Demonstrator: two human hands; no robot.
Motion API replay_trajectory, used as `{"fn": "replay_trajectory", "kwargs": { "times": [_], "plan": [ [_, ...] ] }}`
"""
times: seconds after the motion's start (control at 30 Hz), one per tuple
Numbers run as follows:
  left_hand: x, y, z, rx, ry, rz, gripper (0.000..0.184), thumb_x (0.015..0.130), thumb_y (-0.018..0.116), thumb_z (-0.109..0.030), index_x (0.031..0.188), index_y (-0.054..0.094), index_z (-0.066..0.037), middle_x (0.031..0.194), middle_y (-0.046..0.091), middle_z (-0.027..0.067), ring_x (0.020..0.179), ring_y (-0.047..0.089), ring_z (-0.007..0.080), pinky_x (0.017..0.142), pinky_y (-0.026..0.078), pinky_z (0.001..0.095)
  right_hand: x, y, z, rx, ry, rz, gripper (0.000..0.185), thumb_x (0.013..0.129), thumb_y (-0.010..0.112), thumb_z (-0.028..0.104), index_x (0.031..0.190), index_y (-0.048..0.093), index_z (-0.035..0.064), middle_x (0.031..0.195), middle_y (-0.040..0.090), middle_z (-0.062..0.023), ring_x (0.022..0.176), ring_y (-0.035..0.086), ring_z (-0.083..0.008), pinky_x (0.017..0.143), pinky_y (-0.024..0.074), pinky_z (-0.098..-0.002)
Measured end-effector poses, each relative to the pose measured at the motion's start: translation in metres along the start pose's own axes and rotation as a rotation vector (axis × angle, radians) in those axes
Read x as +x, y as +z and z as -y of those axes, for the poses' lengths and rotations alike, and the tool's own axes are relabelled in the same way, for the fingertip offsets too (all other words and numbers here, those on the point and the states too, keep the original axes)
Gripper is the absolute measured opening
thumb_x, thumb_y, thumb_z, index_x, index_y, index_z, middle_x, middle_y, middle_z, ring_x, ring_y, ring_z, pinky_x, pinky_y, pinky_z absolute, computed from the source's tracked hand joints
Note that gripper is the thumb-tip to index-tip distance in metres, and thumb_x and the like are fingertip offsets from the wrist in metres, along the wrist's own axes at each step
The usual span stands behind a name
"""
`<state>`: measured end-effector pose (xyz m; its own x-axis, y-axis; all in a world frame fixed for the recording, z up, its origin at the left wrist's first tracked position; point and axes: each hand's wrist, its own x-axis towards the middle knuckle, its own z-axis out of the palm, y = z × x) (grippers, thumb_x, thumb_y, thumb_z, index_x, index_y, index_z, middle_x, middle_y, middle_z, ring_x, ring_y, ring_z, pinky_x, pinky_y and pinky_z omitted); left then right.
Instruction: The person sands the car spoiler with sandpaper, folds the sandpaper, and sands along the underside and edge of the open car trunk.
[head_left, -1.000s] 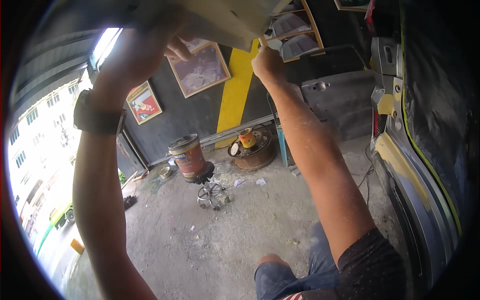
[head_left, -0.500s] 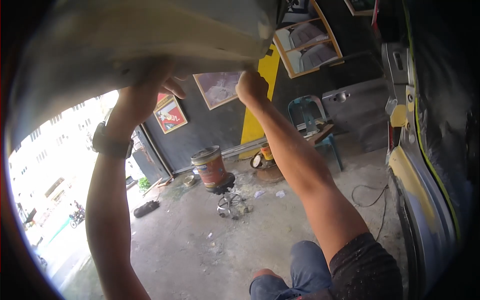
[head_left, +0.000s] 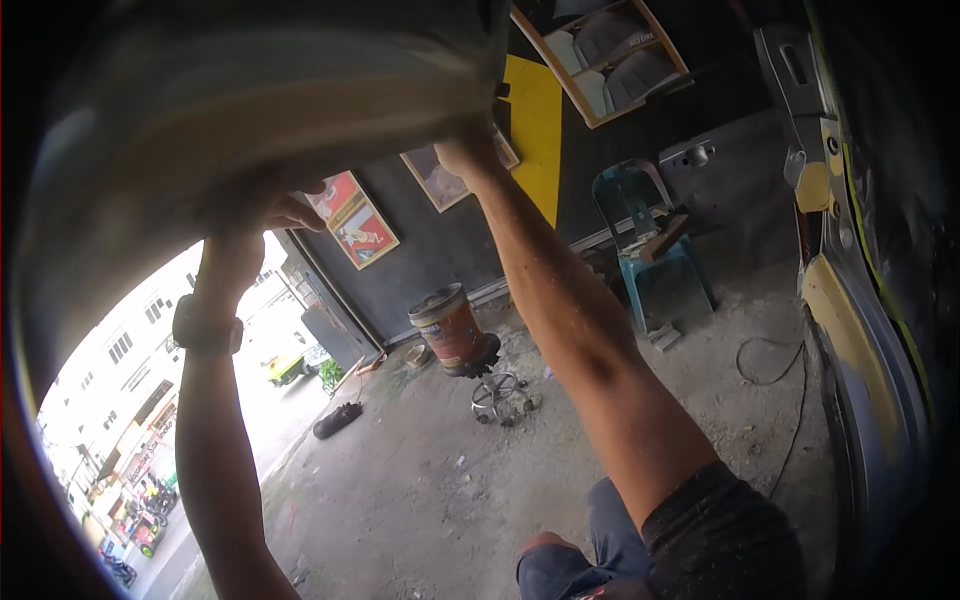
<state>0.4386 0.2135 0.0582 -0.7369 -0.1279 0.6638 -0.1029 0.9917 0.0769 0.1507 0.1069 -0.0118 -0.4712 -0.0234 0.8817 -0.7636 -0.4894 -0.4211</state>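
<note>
A large grey-beige car body panel fills the top of the view, its lower edge above my arms. My right hand is closed at the panel's lower right edge, its fingers partly hidden behind that edge. Under the panel further left, my left hand reaches up, and its visible fingers are stretched out to the right. The top of that hand is lost in the panel's shadow. A dark watch is on my left wrist.
At the right stands a car body with yellowish patches. A paint bucket rests on a wheeled stool base. Behind are a green plastic chair, a loose cable and framed pictures. The street opens at the left.
My view has shifted, so the stool and chair sit further right. Both hands appear further left in view, still at the panel, and the left hand sits lower.
</note>
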Motion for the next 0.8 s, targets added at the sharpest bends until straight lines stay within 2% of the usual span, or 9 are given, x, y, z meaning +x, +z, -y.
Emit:
{"fn": "replay_trajectory", "kwargs": {
  "times": [0.07,0.1,0.17,0.3,0.43,0.53,0.63,0.77,0.8],
  "plan": [
    [-0.001,0.0,0.002,-0.038,-0.027,0.003,0.045,0.106,0.045,-0.042,0.121,0.063,-0.003,0.105,0.07,0.0139,0.081,0.072,0.0214,0.081,0.058,0.0404,0.007,0.01,-0.009,0.289,-0.026,0.345,0.071,0.094,0.049,0.016,0.155,0.018,-0.0033,0.157,0.011,-0.0379,0.143,0.012,-0.0605,0.117,0.0112,-0.0663],
    [0.002,-0.001,0.002,-0.069,-0.04,-0.005,0.045,0.106,0.045,-0.042,0.12,0.063,-0.003,0.105,0.07,0.0139,0.081,0.072,0.0214,0.082,0.057,0.0405,-0.004,0.089,-0.023,-0.269,0.005,-0.244,0.053,0.095,0.047,0.012,0.145,0.038,-0.0049,0.152,0.033,-0.0308,0.141,0.03,-0.0499,0.117,0.0197,-0.0602],
    [0.004,-0.002,0.002,-0.042,0.015,-0.024,0.04,0.106,0.042,-0.032,0.116,0.064,0.0,0.105,0.07,0.0141,0.081,0.073,0.0215,0.08,0.059,0.0376,-0.021,0.046,0.011,0.009,0.097,-0.235,0.054,0.096,0.045,0.01,0.146,0.033,-0.0069,0.153,0.032,-0.0303,0.143,0.026,-0.0467,0.117,0.0183,-0.0599],
    [-0.002,0.0,0.0,-0.02,-0.022,-0.03,0.036,0.106,0.04,-0.022,0.111,0.066,0.002,0.103,0.071,0.0143,0.081,0.073,0.0218,0.078,0.06,0.034,0.009,0.022,-0.007,0.437,0.008,0.404,0.075,0.094,0.046,0.01,0.155,0.004,-0.005,0.158,0.002,-0.0346,0.148,0.0,-0.0519,0.118,0.0079,-0.0644],
    [0.0,0.003,-0.008,0.019,-0.035,-0.058,0.036,0.106,0.041,-0.023,0.11,0.066,0.003,0.102,0.071,0.015,0.08,0.073,0.0223,0.079,0.06,0.0339,-0.001,0.044,-0.001,0.09,-0.077,-0.428,0.052,0.097,0.052,0.016,0.145,0.04,0.0001,0.147,0.041,-0.0258,0.14,0.036,-0.0389,0.115,0.0289,-0.0501],
    [-0.002,0.003,-0.007,-0.002,-0.027,-0.034,0.037,0.106,0.041,-0.024,0.11,0.066,0.003,0.101,0.071,0.0154,0.08,0.073,0.0222,0.079,0.06,0.0342,0.022,0.017,-0.02,0.508,-0.042,0.35,0.082,0.097,0.052,0.024,0.158,0.0,0.0055,0.162,-0.003,-0.0289,0.148,-0.006,-0.0501,0.119,-0.0003,-0.062],
    [0.006,-0.003,-0.001,-0.072,-0.05,-0.04,0.043,0.104,0.049,-0.042,0.117,0.065,-0.004,0.103,0.071,0.0118,0.078,0.073,0.0209,0.079,0.058,0.039,-0.015,0.044,-0.004,0.127,-0.008,-0.114,0.078,0.098,0.051,0.025,0.158,0.005,0.0046,0.161,0.001,-0.0294,0.149,-0.002,-0.0492,0.12,0.0036,-0.0601],
    [0.0,-0.005,0.005,-0.033,-0.06,-0.019,0.043,0.104,0.048,-0.041,0.119,0.064,-0.004,0.104,0.071,0.0122,0.079,0.073,0.0211,0.079,0.058,0.0381,0.027,0.022,-0.028,0.439,-0.072,0.428,0.084,0.097,0.05,0.021,0.158,-0.005,0.0051,0.16,-0.011,-0.0317,0.147,-0.011,-0.0531,0.119,-0.0009,-0.063],
    [0.0,-0.005,0.007,0.007,-0.063,-0.019,0.043,0.104,0.048,-0.041,0.12,0.063,-0.003,0.105,0.071,0.0125,0.079,0.073,0.0212,0.079,0.058,0.038,0.016,0.048,-0.012,0.282,0.114,0.137,0.084,0.096,0.05,0.02,0.158,-0.004,0.0042,0.16,-0.009,-0.0324,0.147,-0.009,-0.0535,0.118,0.0038,-0.0659]
  ]
}}
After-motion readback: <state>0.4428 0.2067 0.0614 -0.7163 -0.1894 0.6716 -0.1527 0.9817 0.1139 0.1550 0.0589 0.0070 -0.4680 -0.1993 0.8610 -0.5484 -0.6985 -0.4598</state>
